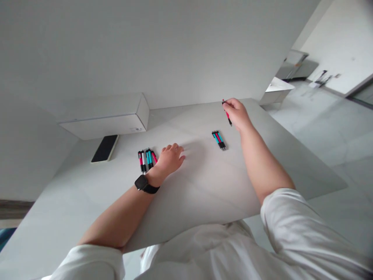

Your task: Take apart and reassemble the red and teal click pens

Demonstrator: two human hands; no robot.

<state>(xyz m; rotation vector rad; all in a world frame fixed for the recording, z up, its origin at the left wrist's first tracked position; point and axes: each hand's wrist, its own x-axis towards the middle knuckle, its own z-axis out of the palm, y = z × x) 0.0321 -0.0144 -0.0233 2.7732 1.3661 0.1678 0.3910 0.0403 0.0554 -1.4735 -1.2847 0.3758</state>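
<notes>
Between the thumb and fingers of my right hand (237,114) is a red pen (227,115) with black ends, its tip pointing down above the far right of the table. Just below it lies a small row of teal and red pens (218,140), side by side. My left hand (170,158) rests palm down on the table with its fingers apart, holding nothing. Left of that hand is a group of several pens, among them a white pen (143,161), a teal pen (149,158) and red ones; the hand and wrist partly cover this group.
A long white box (107,124) stands at the back left against the wall. A phone (105,148) with a dark screen lies in front of it. The grey table (186,194) ends at my body and at a slanting right edge. A black watch (142,182) is on my left wrist.
</notes>
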